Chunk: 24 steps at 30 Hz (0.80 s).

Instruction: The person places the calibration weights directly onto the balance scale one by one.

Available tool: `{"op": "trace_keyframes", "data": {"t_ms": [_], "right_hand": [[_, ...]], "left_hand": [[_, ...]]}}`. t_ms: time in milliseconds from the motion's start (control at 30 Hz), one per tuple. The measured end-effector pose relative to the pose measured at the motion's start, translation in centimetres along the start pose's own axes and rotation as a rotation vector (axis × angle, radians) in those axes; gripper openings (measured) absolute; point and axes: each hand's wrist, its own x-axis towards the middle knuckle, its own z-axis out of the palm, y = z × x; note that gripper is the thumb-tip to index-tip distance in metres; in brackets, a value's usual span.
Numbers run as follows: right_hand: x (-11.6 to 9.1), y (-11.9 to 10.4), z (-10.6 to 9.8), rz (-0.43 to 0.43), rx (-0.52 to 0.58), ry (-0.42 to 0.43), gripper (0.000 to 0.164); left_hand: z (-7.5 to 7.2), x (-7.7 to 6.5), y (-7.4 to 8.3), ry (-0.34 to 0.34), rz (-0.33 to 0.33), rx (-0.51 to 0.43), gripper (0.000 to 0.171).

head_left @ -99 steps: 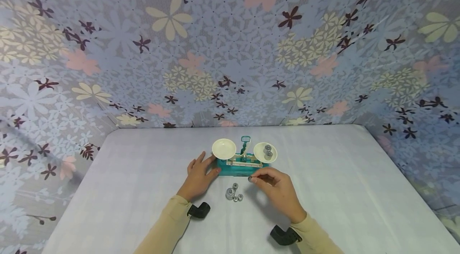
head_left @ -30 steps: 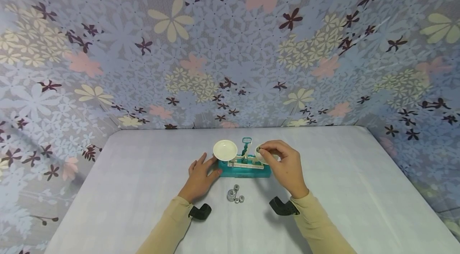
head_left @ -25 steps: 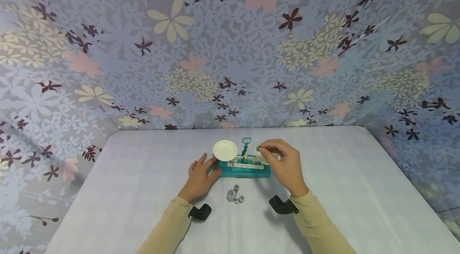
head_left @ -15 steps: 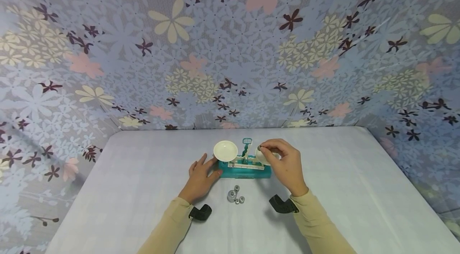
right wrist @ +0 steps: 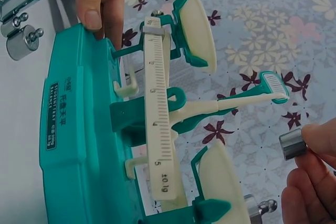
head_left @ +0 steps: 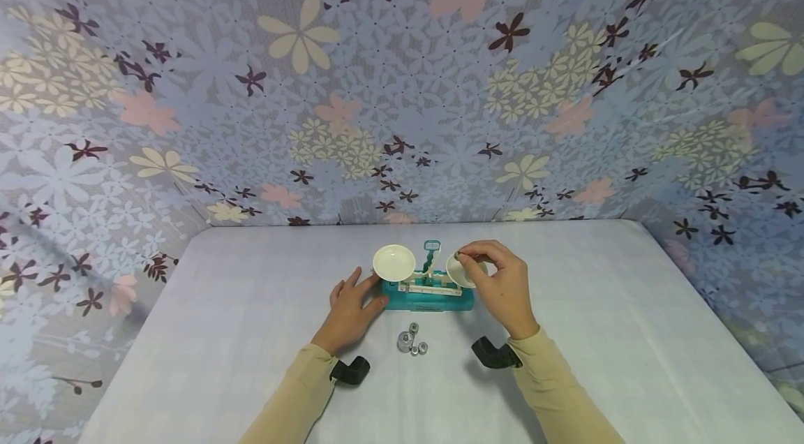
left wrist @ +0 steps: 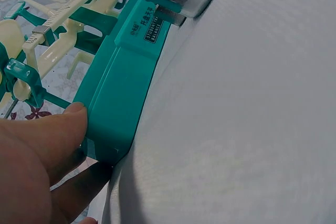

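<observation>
A teal tray balance (head_left: 427,301) with two cream pans stands on the table in the head view. My left hand (head_left: 350,311) grips the left end of its base, the thumb on one side and fingers on the other in the left wrist view. Above the right pan (head_left: 457,276), my right hand (head_left: 502,287) pinches a small silver cylindrical weight (right wrist: 292,144) between thumb and fingers. Another silver weight (right wrist: 257,208) shows beyond the pan's edge in the right wrist view; my right hand hides much of that pan from the head camera. The left pan (head_left: 393,262) holds nothing.
Several knobbed metal weights, one clearly larger (head_left: 405,341), stand on the white-covered table (head_left: 264,276) in front of the balance. Behind the table hangs a flower-patterned cloth (head_left: 402,81). Black wrist mounts (head_left: 350,371) sit on both sleeves.
My right hand has carried the small weight from in front of the base up over the right pan, then shifted slightly rightward and up. My left hand has stayed at the base.
</observation>
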Motion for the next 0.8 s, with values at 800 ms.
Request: {"op": "trace_keyframes", "data": {"t_ms": [800], "right_hand": [[-0.1,1.2,0.1,0.043,-0.065,-0.024,0.007]], "left_hand": [[0.1,0.0,0.1,0.000,-0.009,0.011,0.053]]}}
